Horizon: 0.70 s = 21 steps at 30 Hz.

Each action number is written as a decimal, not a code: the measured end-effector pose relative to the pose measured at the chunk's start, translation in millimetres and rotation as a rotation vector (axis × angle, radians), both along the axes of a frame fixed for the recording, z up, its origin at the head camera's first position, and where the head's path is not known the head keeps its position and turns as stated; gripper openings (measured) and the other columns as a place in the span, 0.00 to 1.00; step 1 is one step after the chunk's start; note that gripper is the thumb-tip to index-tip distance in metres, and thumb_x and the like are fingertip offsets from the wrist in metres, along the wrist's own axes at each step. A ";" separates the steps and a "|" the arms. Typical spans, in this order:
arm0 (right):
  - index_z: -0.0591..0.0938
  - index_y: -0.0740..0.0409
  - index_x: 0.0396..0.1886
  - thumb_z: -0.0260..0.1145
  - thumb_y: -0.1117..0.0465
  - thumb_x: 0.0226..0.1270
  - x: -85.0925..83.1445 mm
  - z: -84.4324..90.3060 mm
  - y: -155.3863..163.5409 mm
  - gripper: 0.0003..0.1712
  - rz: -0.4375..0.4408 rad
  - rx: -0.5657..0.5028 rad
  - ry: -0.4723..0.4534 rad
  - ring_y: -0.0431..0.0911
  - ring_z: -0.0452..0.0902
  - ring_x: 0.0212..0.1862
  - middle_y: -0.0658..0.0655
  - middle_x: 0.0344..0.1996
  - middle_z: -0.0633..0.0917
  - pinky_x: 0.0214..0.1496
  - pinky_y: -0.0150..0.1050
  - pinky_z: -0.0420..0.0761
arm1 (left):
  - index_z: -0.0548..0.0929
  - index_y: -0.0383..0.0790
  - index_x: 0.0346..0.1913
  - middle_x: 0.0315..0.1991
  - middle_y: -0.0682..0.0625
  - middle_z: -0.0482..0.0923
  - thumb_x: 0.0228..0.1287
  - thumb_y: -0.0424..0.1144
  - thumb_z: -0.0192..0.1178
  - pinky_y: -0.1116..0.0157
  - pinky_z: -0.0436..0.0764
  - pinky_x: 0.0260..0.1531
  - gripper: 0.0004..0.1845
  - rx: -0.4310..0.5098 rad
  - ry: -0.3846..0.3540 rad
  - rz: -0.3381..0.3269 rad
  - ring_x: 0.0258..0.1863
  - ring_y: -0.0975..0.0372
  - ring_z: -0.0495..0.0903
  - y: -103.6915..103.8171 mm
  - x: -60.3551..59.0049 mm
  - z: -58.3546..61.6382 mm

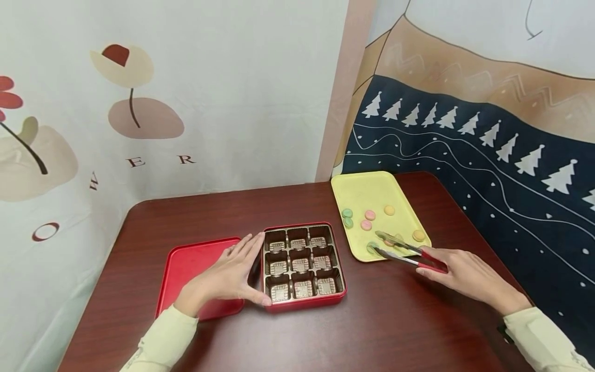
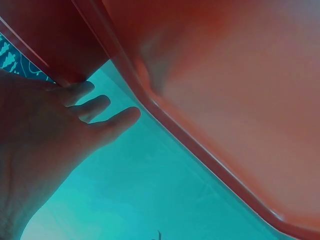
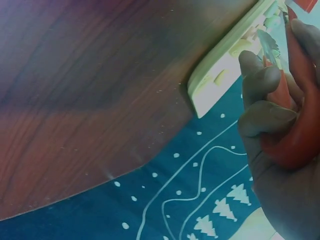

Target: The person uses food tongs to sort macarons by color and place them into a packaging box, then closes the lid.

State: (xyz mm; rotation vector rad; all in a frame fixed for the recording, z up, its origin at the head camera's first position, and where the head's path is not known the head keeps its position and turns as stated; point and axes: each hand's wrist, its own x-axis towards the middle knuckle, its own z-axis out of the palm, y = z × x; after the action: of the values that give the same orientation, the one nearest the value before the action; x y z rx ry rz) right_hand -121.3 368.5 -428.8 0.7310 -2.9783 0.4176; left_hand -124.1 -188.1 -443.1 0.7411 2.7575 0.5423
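Observation:
In the head view my left hand spans the left side of a red box, fingers at its back corner and thumb at the front one. The box holds a dark brown insert with several bare square compartments. My right hand grips tongs by their red handles. The tongs' tips are spread over the near part of a yellow tray, with the lower tip right at a green macaron. In the right wrist view, fingers curl around the red handle.
More green macarons, pink macarons and yellow macarons lie on the tray. A red lid lies flat left of the box, partly under my left forearm. Printed curtains stand behind the brown table.

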 end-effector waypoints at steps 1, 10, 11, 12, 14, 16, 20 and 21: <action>0.87 0.61 0.68 0.78 0.41 0.72 0.2 0.6 -1.0 0.36 0.004 0.007 0.003 0.51 0.90 0.49 0.60 0.54 0.91 0.48 0.58 0.89 | 0.41 0.35 0.90 0.89 0.38 0.46 0.43 0.86 0.71 0.26 0.56 0.74 0.85 0.005 0.002 -0.001 0.86 0.38 0.45 0.1 -0.4 -0.1; 0.91 0.57 0.63 0.80 0.44 0.71 2.7 -0.5 -9.3 0.29 0.018 0.024 0.026 0.38 0.83 0.38 0.49 0.44 0.92 0.37 0.46 0.86 | 0.40 0.35 0.90 0.88 0.37 0.46 0.44 0.85 0.72 0.26 0.56 0.74 0.85 -0.001 -0.009 -0.001 0.86 0.38 0.44 -0.6 -0.4 0.0; 0.91 0.56 0.62 0.80 0.45 0.71 3.2 -1.2 -10.0 0.28 0.018 0.015 0.018 0.37 0.82 0.36 0.48 0.42 0.92 0.36 0.44 0.84 | 0.41 0.35 0.90 0.88 0.37 0.46 0.44 0.86 0.71 0.26 0.56 0.74 0.85 0.000 -0.010 -0.001 0.86 0.37 0.45 -0.7 -0.2 0.2; 0.91 0.57 0.62 0.80 0.46 0.71 4.0 -1.8 -10.6 0.28 0.019 0.006 0.006 0.36 0.80 0.35 0.46 0.40 0.91 0.34 0.42 0.82 | 0.40 0.35 0.90 0.88 0.37 0.46 0.43 0.86 0.71 0.26 0.56 0.74 0.85 0.000 -0.012 -0.002 0.86 0.37 0.45 -0.8 0.1 0.2; 0.91 0.57 0.61 0.80 0.47 0.70 5.5 -2.9 -11.3 0.26 0.025 -0.009 -0.007 0.34 0.76 0.32 0.43 0.36 0.90 0.31 0.39 0.79 | 0.40 0.36 0.90 0.88 0.37 0.46 0.43 0.87 0.70 0.26 0.55 0.74 0.85 0.001 -0.017 -0.004 0.86 0.37 0.44 -0.6 0.6 0.3; 0.92 0.56 0.60 0.81 0.48 0.69 6.7 -3.8 -11.8 0.25 0.028 -0.020 0.001 0.33 0.74 0.31 0.41 0.34 0.89 0.29 0.36 0.76 | 0.40 0.36 0.90 0.88 0.37 0.46 0.43 0.88 0.69 0.26 0.55 0.74 0.85 0.000 -0.019 -0.005 0.86 0.37 0.44 -0.3 0.9 0.3; 0.93 0.54 0.58 0.82 0.50 0.69 7.1 -4.6 -11.8 0.22 0.042 -0.023 0.049 0.32 0.72 0.29 0.41 0.33 0.89 0.29 0.36 0.74 | 0.40 0.35 0.90 0.88 0.37 0.46 0.42 0.87 0.70 0.26 0.56 0.74 0.86 0.001 -0.020 0.000 0.86 0.37 0.45 0.1 0.6 0.7; 0.93 0.55 0.58 0.82 0.50 0.68 7.2 -4.9 -11.7 0.22 0.045 -0.023 0.062 0.32 0.73 0.30 0.42 0.35 0.90 0.29 0.37 0.76 | 0.40 0.35 0.90 0.88 0.37 0.46 0.42 0.87 0.70 0.26 0.56 0.74 0.86 -0.001 -0.019 0.001 0.86 0.37 0.45 0.0 0.5 0.9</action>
State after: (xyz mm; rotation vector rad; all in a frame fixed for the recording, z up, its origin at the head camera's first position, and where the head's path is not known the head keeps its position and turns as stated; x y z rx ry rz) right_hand -114.1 356.8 -433.7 0.7950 -2.8993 0.4234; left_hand -123.6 -188.2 -442.2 0.7299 2.7406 0.5460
